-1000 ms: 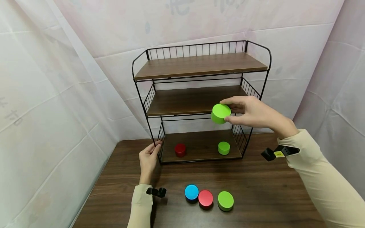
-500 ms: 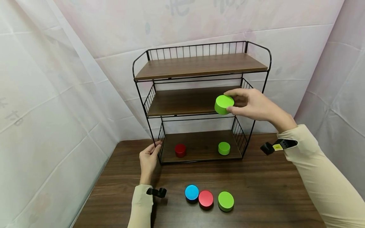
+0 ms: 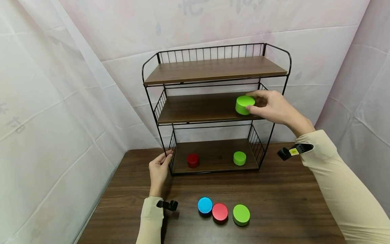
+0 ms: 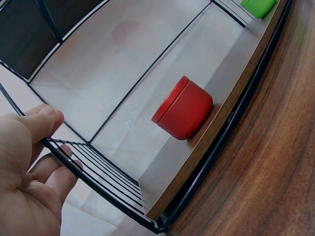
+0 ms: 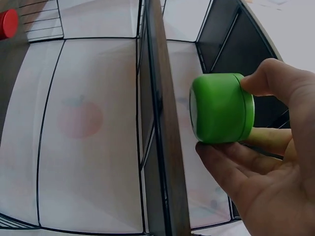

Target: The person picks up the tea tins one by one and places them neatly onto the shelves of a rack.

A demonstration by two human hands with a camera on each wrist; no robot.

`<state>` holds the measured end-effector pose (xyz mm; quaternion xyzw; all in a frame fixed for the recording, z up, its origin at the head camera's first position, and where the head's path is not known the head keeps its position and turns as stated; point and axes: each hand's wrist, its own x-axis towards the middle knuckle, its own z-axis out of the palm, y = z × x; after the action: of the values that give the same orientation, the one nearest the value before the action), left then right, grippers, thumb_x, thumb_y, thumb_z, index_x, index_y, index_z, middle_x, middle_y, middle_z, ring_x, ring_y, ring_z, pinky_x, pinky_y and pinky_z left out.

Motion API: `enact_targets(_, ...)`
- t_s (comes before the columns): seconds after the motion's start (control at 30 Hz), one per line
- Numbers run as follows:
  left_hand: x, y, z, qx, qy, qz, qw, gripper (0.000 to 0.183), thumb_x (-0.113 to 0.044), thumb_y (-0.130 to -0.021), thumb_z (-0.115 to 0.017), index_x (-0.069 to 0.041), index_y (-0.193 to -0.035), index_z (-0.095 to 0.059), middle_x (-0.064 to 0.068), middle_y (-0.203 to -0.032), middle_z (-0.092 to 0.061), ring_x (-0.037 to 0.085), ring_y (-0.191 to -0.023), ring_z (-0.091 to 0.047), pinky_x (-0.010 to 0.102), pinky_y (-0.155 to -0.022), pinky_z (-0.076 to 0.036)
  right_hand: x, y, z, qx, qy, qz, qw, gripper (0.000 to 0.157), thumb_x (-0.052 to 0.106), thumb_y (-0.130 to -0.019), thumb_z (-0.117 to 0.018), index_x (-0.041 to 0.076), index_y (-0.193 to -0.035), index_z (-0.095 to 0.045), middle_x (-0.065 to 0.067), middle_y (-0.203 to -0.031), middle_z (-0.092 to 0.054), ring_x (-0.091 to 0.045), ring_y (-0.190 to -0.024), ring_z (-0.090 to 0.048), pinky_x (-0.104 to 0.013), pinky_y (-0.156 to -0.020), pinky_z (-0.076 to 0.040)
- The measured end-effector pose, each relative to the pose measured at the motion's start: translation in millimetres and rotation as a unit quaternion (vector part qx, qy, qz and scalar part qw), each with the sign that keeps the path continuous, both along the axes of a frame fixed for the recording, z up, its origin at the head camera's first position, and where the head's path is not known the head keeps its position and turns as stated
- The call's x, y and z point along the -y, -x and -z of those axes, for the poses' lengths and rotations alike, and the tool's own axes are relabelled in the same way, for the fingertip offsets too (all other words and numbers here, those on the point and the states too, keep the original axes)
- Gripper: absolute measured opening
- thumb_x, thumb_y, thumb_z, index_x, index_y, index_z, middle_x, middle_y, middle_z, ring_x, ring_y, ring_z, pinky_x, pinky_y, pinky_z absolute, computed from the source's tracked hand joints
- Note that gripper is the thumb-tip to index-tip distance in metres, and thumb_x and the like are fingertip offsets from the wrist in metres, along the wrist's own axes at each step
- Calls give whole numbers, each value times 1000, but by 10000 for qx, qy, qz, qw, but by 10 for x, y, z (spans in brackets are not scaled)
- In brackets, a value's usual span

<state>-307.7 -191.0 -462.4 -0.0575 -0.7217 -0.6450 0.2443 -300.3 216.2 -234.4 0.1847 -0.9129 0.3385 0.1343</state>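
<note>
My right hand (image 3: 275,106) pinches a green round tin (image 3: 244,105) between thumb and fingers, at the right part of the middle shelf (image 3: 195,107). In the right wrist view the green tin (image 5: 219,108) is above the shelf board (image 5: 170,128), apparently apart from it. My left hand (image 3: 159,171) grips the black wire side of the rack (image 3: 169,161), low on its left; in the left wrist view thumb and fingers close round the wire (image 4: 61,155). On the bottom shelf (image 3: 216,152) stand a red tin (image 3: 193,160) at left and another green tin (image 3: 239,158) at right.
On the wooden table (image 3: 128,203) before the rack stand a blue-topped tin (image 3: 205,206), a red tin (image 3: 220,212) and a green tin (image 3: 241,215). The rack's top shelf (image 3: 216,69) has a wire rail at its back. White cloth (image 3: 61,101) hangs around.
My right hand has carried the green tin up, then rightward and back to the middle shelf's right part. The left hand keeps its grip on the rack.
</note>
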Motion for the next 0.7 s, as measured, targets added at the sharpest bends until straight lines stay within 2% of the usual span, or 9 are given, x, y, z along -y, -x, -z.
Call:
enact_targets(0.13,-4,0,-6,68,-2,17,10000,18,1,-95,-71,9,-111,-76,24,-111,-75,9,-101,-75,12,-86,-55,-23,38,20,-61,-15,173,9998,49,30,-96,-67,5,-138,-64,-17,-116,-72,-27,-101,-69,-12,-73,-49)
enact_targets(0.23,-8,1,-8,65,-30,24,10000,18,1,-95,-71,8,-111,-76,24,-111,-75,5,-99,-74,12,-86,-55,-36,61,28,-45,0,234,9997,51,32,-97,-66,3,-139,-62,-19,-119,-71,-30,-104,-70,-11,-72,-48)
enact_targets(0.47,-9,12,5,-85,-73,22,9999,17,3,-94,-71,10,-109,-76,26,-110,-75,7,-100,-75,12,-86,-55,-56,91,65,69,76,308,9995,55,35,-97,-66,3,-142,-60,-21,-120,-71,-32,-106,-70,-12,-71,-50)
enact_targets(0.7,-2,-13,1,58,5,4,10000,19,1,-95,-71,9,-112,-75,25,-112,-75,13,-102,-75,11,-85,-55,-63,106,108,60,-5,344,9994,56,35,-97,-66,3,-142,-60,-21,-119,-72,-32,-106,-71,-14,-72,-50)
